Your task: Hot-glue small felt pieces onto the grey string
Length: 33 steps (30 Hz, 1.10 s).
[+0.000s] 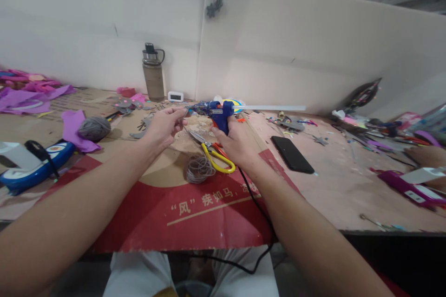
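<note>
My right hand (233, 139) is wrapped round the handle of a blue hot glue gun (223, 113), whose nozzle points left. A long white glue stick (272, 107) sticks out of its back end. In front of the nozzle my left hand (167, 125) pinches a small greyish piece (188, 112) between thumb and fingertips; its kind is too small to make out. Below the hands lie scissors (218, 160) with yellow handles and a loose coil of grey cord (200, 169). A black cable (249, 185) runs down from near my right hand.
Red and brown cardboard (146, 222) covers the table before me. A black phone (291, 154) lies to the right. Grey yarn (94, 128) and a blue-white device (38, 167) sit left. A bottle (153, 74) and small clock (175, 96) stand behind. Another person's hand (428, 155) shows far right.
</note>
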Each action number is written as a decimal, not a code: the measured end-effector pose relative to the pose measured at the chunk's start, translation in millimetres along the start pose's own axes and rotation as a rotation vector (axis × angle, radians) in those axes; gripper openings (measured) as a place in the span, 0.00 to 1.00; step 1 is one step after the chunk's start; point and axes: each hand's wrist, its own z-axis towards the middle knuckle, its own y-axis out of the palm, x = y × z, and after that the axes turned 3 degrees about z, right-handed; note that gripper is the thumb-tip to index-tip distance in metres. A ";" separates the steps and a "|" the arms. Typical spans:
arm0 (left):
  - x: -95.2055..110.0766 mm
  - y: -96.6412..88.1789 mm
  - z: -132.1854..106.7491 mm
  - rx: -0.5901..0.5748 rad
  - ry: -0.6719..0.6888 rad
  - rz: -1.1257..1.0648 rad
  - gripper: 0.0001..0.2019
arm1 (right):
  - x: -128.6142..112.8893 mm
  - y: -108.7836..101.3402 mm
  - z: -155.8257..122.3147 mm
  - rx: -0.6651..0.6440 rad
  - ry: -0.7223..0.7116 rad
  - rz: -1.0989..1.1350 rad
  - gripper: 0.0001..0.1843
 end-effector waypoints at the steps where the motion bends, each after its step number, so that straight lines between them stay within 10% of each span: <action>1: -0.2 -0.2 0.2 0.001 0.007 0.001 0.03 | 0.5 0.0 0.0 0.004 -0.010 0.002 0.11; 23: 3.4 0.0 -0.7 0.016 -0.004 -0.009 0.05 | 0.0 -1.3 0.2 0.024 0.006 -0.043 0.12; 33: -2.1 -4.8 -0.1 0.061 0.243 0.286 0.03 | -14.3 -2.2 -6.0 -0.071 -0.113 -0.231 0.18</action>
